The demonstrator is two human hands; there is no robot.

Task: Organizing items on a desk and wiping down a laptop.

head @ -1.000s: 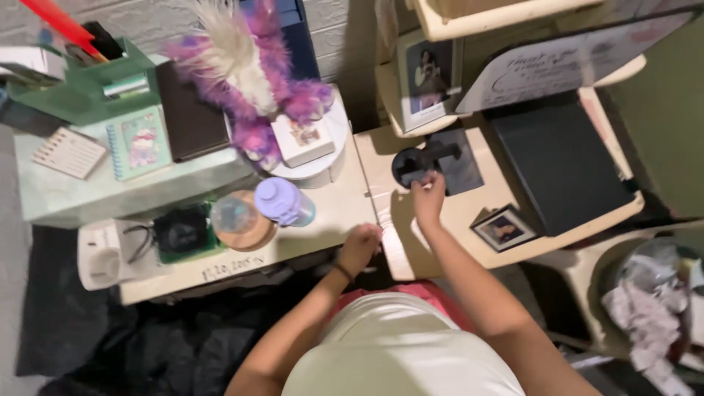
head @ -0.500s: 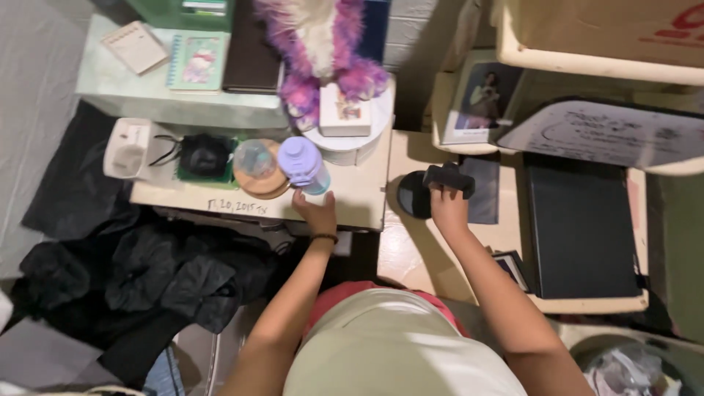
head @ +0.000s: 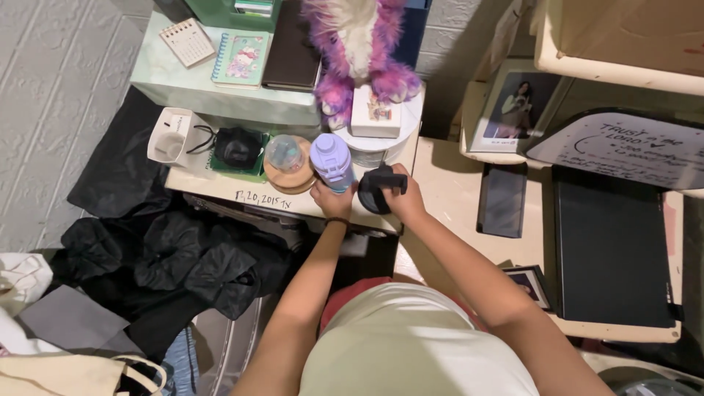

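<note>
**Both hands busy at a crowded cream counter**

Left hand (head: pixel 334 200) wrapped around the base of a lavender plastic water bottle (head: pixel 331 159), fingers closed on it, standing upright near the front edge of the cream counter (head: pixel 220 192). Right hand (head: pixel 407 202) clasped on a round black lid with a folding handle (head: pixel 375 188), just beside the bottle, above the counter's right end. Close by on the left: clear glass globe on a wooden base (head: pixel 284 158). Behind: purple-and-white plush toy (head: pixel 359 40)

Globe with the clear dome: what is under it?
A round wooden base sits under the globe, on the shelf, touching a green pad beside it. The purple bottle overlaps its right edge; the dome's contents are unclear.
</note>
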